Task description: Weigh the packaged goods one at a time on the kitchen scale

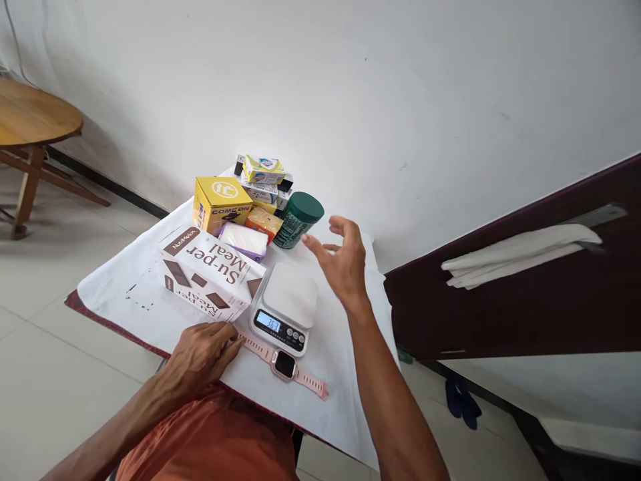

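Note:
My right hand (345,260) is raised beyond the kitchen scale (290,294), empty, its fingers apart and curved. Nearest to it stands a green canister (300,220) with a dark green lid, which it does not appear to grip. The scale's lit display seems to read 363, with nothing on its white platform. My left hand (207,351) rests at the table's front edge, fingers lying low by the strap end of a pink smartwatch (284,365). Whether the fingertips touch the strap is unclear. Just beyond that hand lies a white and brown Su-per Meal box (210,274).
Behind the meal box are a yellow box (220,200), a white pack with purple edges (244,240), an orange pack (264,222) and stacked soap boxes (263,170). A white cloth (125,274) covers the table against the wall. A round wooden table (35,113) stands left.

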A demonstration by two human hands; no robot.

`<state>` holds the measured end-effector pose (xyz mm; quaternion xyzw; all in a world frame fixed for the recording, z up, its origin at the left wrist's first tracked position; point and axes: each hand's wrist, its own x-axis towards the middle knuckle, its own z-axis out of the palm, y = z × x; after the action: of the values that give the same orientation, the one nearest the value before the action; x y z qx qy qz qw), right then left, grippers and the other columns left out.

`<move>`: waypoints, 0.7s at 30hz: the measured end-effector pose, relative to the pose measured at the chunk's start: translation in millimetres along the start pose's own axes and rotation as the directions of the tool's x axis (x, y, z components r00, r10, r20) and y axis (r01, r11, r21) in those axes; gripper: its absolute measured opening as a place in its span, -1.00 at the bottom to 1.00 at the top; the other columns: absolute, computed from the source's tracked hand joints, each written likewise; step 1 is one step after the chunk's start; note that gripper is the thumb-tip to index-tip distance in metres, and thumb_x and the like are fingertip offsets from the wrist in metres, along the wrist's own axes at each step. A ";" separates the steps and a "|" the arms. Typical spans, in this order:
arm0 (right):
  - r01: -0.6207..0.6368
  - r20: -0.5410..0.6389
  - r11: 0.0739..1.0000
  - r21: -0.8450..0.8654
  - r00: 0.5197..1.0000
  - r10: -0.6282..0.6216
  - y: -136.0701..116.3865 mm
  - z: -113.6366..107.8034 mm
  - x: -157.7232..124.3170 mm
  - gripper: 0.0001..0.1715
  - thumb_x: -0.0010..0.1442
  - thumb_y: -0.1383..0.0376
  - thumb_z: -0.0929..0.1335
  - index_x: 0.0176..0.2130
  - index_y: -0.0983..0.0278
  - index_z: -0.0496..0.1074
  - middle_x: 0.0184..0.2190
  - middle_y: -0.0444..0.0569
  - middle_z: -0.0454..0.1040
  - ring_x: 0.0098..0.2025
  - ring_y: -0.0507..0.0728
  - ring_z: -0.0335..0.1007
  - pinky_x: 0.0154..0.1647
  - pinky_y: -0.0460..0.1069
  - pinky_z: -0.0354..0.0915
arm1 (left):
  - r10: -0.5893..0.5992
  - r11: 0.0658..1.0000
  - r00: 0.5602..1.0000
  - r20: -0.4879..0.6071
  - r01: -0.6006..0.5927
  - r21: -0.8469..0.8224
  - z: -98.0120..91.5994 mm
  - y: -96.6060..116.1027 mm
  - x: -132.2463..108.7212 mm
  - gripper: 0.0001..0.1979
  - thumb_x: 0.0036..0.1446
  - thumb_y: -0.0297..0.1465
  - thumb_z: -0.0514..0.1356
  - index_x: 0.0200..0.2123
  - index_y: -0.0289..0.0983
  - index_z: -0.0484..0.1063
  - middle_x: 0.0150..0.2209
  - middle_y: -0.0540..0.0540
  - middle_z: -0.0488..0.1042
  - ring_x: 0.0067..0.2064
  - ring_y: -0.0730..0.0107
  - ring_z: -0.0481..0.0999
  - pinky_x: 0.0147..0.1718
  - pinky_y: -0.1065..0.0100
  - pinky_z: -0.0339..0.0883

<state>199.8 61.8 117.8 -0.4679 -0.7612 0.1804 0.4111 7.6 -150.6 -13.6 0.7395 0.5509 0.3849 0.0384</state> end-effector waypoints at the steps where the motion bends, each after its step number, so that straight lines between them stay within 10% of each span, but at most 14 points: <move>1: -0.058 -0.002 0.998 0.003 0.998 0.058 14.2 6.1 18.5 0.06 0.00 -0.25 0.55 0.28 0.18 0.32 0.31 0.22 0.35 0.33 0.42 0.31 0.11 0.31 0.51 | -0.011 1.000 1.000 -0.012 0.011 0.017 3.3 3.1 0.6 -0.69 0.53 -0.31 0.02 -0.29 -0.21 0.40 -0.45 0.03 0.54 -0.47 0.40 0.56 -0.44 0.38 0.35; 6: -0.244 -0.009 0.970 0.021 0.970 0.244 59.0 53.5 88.5 0.61 -0.28 -0.23 0.64 0.47 0.36 0.04 0.46 0.44 0.07 0.51 0.51 0.02 0.47 0.35 0.11 | -0.029 0.994 0.996 -0.083 0.037 0.098 12.3 9.4 3.1 -0.79 0.51 -0.33 0.04 -0.12 -0.24 0.45 -0.38 -0.01 0.62 -0.42 0.30 0.64 -0.40 0.31 0.45; 11: -0.265 -0.027 0.964 0.029 0.964 0.266 63.6 78.4 109.2 0.50 -0.26 -0.18 0.63 0.41 0.38 0.10 0.40 0.40 0.21 0.45 0.48 0.14 0.44 0.29 0.17 | 0.003 0.991 0.996 -0.089 0.009 0.131 14.2 7.3 3.4 -0.78 0.52 -0.35 0.01 -0.01 -0.25 0.43 -0.34 -0.03 0.65 -0.38 0.28 0.66 -0.36 0.29 0.49; 21: -0.056 -0.144 0.998 -0.018 0.988 0.053 69.1 13.8 71.8 0.18 -0.13 -0.27 0.58 0.27 0.20 0.29 0.27 0.18 0.37 0.32 0.42 0.31 0.35 0.35 0.27 | -0.086 0.987 0.996 0.031 0.081 0.139 16.0 5.1 2.4 -0.82 0.51 -0.32 0.04 -0.04 -0.21 0.43 -0.32 -0.04 0.66 -0.35 0.29 0.67 -0.33 0.29 0.48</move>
<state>211.7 159.5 96.8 -0.5048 -0.7185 0.1492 0.4546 21.6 -144.7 -21.0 0.7235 0.6060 0.3303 0.0136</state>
